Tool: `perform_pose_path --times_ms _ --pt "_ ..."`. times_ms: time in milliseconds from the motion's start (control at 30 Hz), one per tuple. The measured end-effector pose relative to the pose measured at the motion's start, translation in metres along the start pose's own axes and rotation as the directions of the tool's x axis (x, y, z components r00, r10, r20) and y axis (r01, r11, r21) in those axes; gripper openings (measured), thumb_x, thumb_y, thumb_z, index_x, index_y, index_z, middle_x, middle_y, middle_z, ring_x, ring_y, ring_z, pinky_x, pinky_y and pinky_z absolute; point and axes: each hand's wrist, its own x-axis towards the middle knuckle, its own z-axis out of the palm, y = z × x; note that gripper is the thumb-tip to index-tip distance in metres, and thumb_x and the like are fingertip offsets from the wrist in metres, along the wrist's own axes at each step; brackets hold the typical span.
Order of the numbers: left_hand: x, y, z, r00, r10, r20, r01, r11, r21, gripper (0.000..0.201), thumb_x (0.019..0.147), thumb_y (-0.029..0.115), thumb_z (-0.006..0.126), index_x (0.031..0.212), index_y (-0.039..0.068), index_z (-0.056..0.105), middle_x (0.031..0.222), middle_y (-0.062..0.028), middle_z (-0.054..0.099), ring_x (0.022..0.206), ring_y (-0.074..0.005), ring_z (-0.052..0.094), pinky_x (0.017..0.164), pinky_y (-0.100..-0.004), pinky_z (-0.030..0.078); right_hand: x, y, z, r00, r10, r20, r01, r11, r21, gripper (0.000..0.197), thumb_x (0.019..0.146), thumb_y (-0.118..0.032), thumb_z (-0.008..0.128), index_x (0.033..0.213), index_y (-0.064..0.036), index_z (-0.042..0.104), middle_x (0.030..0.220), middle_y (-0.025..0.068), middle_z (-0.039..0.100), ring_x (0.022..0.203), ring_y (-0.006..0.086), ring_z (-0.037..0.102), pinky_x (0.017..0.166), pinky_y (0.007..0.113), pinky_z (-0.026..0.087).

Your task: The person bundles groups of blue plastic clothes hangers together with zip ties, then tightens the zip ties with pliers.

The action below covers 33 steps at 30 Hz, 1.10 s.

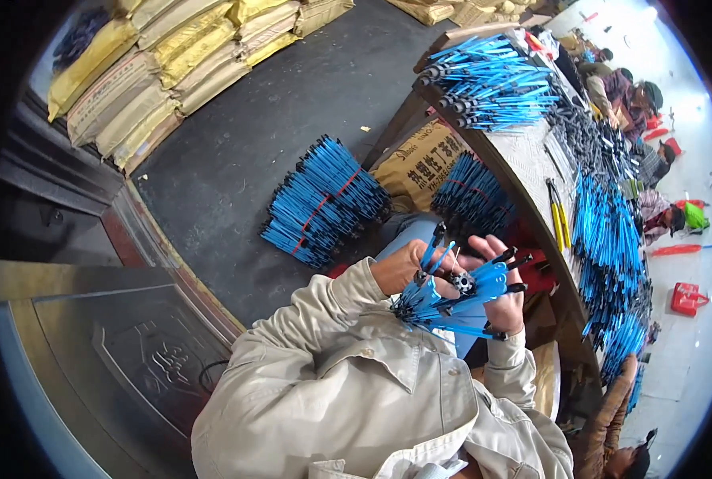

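Observation:
In front of my chest is a spread cluster of blue rods with black tips [436, 303], with a round black toothed hub [462, 283] among them. My left hand [400, 270] is closed, its fingers pinching at rods beside the hub. On the other side my right hand [506, 299] curls round the rods, which lie across its palm, with its upper fingers bent above the hub. A thin pale strand [456, 257] shows between the hands. Rods hide some of my fingertips.
Tied bundles of blue rods [324, 203] stand on the floor ahead. The workbench [523, 172] on my right bears heaps of blue rods [491, 84] and yellow-handled pliers [559, 215]. Stacked sacks [188, 60] line the far left; a door [140, 351] is nearer. Other people sit beyond the bench.

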Motion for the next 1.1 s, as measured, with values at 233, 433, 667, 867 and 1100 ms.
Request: perform_pose_path --times_ms 233,433,667,867,1100 --pt "0.012 0.006 0.022 0.985 -0.173 -0.012 0.172 0.985 -0.03 0.031 0.068 0.006 0.075 0.098 0.002 0.068 0.087 -0.0014 0.063 0.08 -0.0098 0.055 0.073 -0.025 0.043 -0.028 0.01 -0.008 0.977 -0.203 0.067 0.209 0.851 -0.482 0.074 0.081 -0.041 0.061 0.131 0.0037 0.03 0.125 0.0225 0.044 0.108 0.0286 0.052 0.093 0.041 0.04" --pt "0.035 -0.006 0.026 0.993 -0.12 0.012 0.118 0.989 0.089 0.034 0.065 0.005 0.074 0.097 0.0 0.067 0.089 -0.0092 0.064 0.082 -0.0169 0.058 0.073 -0.0282 0.044 -0.033 0.02 -0.038 0.981 -0.047 -0.19 0.038 0.998 -0.048 0.069 0.082 -0.042 0.06 0.126 0.0052 0.036 0.11 0.0206 0.055 0.101 0.0261 0.055 0.09 0.038 0.041" --pt "0.046 -0.013 0.045 0.993 -0.101 -0.059 0.111 0.976 0.187 0.03 0.068 0.005 0.073 0.097 0.002 0.066 0.089 -0.0098 0.064 0.081 -0.0184 0.058 0.072 -0.029 0.045 -0.039 0.006 -0.066 0.991 -0.109 -0.079 0.107 0.994 -0.033 0.039 0.079 -0.018 0.069 0.108 0.0018 0.053 0.092 0.0074 0.06 0.087 0.0117 0.057 0.078 0.026 0.046" --pt "0.053 -0.02 0.06 0.994 -0.113 -0.011 0.111 0.946 0.304 0.029 0.067 0.004 0.074 0.095 0.002 0.066 0.09 -0.0099 0.065 0.081 -0.0178 0.059 0.072 -0.0294 0.047 -0.058 -0.005 -0.062 0.967 0.106 -0.233 -0.107 0.994 0.009 0.034 0.073 -0.012 0.074 0.099 -0.0011 0.055 0.087 0.002 0.058 0.08 0.0056 0.054 0.07 0.02 0.045" --pt "0.057 -0.019 0.067 0.991 -0.122 -0.052 0.132 0.909 0.396 0.028 0.067 0.005 0.074 0.094 0.003 0.065 0.088 -0.0102 0.063 0.08 -0.0166 0.06 0.07 -0.0272 0.048 -0.058 -0.01 -0.063 0.957 0.11 -0.269 -0.1 0.994 0.049 0.026 0.075 -0.011 0.072 0.094 -0.0018 0.057 0.08 -0.001 0.057 0.071 0.0036 0.052 0.065 0.018 0.043"
